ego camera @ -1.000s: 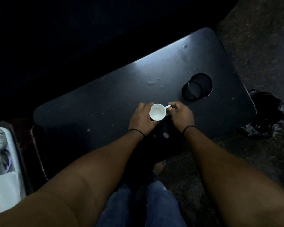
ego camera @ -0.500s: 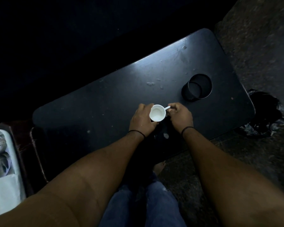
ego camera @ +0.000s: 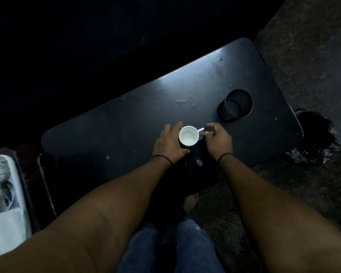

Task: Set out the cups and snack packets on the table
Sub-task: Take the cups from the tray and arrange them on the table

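Small white ceramic cup (ego camera: 188,135): likely light, rigid, breakable. Left hand (ego camera: 168,143) wraps its side; right hand (ego camera: 218,139) fingers curl beside the handle, contact unclear. Hold body or handle.

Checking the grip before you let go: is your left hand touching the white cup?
Touching. The head view shows the left hand wrapped against the white cup's left side, with no gap showing between them.

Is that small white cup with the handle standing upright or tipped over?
Upright: the small white cup shows its round open mouth straight up to the camera on the dark table, and its inside looks empty.
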